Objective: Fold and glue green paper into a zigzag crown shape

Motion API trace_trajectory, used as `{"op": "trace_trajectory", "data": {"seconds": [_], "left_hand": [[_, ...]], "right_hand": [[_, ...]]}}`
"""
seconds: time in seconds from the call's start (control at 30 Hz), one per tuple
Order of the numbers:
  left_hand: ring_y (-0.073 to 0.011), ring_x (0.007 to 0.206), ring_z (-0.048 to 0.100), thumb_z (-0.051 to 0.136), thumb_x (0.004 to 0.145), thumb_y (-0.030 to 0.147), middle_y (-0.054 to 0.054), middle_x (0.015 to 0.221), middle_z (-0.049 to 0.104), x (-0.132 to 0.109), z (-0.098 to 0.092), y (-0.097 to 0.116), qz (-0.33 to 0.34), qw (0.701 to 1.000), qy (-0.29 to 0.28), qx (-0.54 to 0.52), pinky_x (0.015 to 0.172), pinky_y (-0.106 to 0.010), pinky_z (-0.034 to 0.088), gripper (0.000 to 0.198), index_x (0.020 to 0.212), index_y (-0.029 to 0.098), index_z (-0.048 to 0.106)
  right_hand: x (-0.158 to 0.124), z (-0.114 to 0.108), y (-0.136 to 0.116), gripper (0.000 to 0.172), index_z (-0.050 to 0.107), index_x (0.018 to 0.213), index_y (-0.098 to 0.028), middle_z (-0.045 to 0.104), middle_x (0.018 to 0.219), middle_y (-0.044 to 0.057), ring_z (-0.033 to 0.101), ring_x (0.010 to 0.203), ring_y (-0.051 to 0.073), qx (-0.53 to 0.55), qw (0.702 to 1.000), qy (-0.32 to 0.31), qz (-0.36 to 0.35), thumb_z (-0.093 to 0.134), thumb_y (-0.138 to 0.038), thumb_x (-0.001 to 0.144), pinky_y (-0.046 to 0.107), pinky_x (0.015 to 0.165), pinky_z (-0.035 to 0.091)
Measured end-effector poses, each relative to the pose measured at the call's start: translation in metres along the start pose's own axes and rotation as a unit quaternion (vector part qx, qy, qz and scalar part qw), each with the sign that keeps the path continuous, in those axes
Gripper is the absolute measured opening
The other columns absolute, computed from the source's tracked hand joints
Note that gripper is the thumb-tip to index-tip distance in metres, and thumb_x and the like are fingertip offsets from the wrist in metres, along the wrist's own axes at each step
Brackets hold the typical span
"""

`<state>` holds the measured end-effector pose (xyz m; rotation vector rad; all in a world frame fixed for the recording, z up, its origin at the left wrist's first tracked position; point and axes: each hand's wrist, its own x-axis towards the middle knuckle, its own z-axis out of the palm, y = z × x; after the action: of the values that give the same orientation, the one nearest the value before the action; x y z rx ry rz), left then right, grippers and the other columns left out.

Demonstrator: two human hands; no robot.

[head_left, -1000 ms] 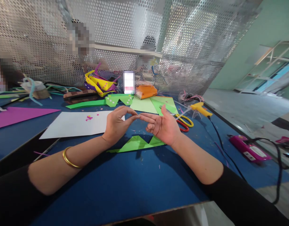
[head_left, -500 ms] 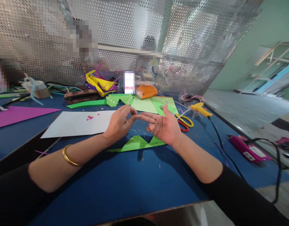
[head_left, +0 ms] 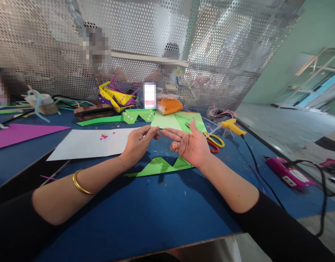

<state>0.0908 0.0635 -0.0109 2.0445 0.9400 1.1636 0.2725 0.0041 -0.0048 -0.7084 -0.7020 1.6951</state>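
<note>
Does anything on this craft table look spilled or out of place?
Only minor mess: pink scraps lie scattered on the white sheet, and tiny paper bits dot the blue table. The glue gun lies near the table's right edge.

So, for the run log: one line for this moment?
left hand: pinched shut beside right forefinger | right hand: open, palm up | beneath: green zigzag paper
</note>
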Motion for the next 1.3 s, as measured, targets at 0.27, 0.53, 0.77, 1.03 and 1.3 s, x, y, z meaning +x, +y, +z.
{"op": "trace_trajectory", "data": {"seconds": [0.27,0.53,0.77,1.03,1.3], "left_hand": [[-0.0148,0.064,0.054,0.063,0.078,0.046,0.000,0.067,0.067,-0.001,0.004,0.000,-0.073,0.997,-0.028,-0.026,0.062,-0.027,0.040,0.031,0.069,0.018,0.069],[-0.0188,0.075,0.061,0.060,0.079,0.042,-0.003,0.076,0.074,0.000,0.004,0.000,-0.104,0.991,-0.047,-0.073,0.076,-0.031,0.043,0.028,0.074,0.018,0.073],[-0.0187,0.075,0.060,0.057,0.079,0.038,-0.003,0.076,0.070,0.002,0.003,-0.001,-0.095,0.992,-0.029,-0.071,0.075,-0.031,0.044,0.023,0.073,0.019,0.069],[-0.0163,0.062,0.053,0.049,0.087,0.053,-0.002,0.058,0.059,0.003,0.002,-0.002,-0.092,0.994,-0.010,-0.064,0.065,-0.031,0.043,0.047,0.055,0.020,0.055],[-0.0164,0.069,0.058,0.054,0.085,0.048,-0.001,0.068,0.067,-0.002,0.004,-0.002,-0.057,0.997,-0.048,-0.031,0.068,-0.028,0.044,0.036,0.067,0.019,0.065]], "right_hand": [[-0.001,0.003,0.001,0.080,0.067,0.105,-0.010,0.065,0.125,0.017,0.061,0.055,0.011,-0.051,0.998,-0.018,0.014,0.006,-0.061,0.097,0.027,0.059,0.052],[0.000,0.000,0.000,0.076,0.066,0.107,-0.011,0.065,0.126,0.016,0.060,0.057,0.011,-0.015,1.000,-0.012,0.008,0.008,-0.059,0.098,0.028,0.061,0.053],[-0.001,-0.002,0.002,0.079,0.065,0.109,-0.007,0.066,0.124,0.019,0.059,0.058,0.011,0.023,0.999,-0.033,0.010,0.010,-0.062,0.097,0.029,0.064,0.053],[0.001,-0.001,0.002,0.080,0.067,0.106,-0.009,0.065,0.126,0.017,0.060,0.059,0.012,0.019,1.000,-0.021,0.005,0.010,-0.065,0.095,0.028,0.064,0.053],[-0.001,0.002,0.004,0.086,0.066,0.108,-0.012,0.057,0.137,0.015,0.062,0.062,0.012,-0.050,0.997,-0.041,0.037,0.002,-0.067,0.093,0.030,0.067,0.053]]}}
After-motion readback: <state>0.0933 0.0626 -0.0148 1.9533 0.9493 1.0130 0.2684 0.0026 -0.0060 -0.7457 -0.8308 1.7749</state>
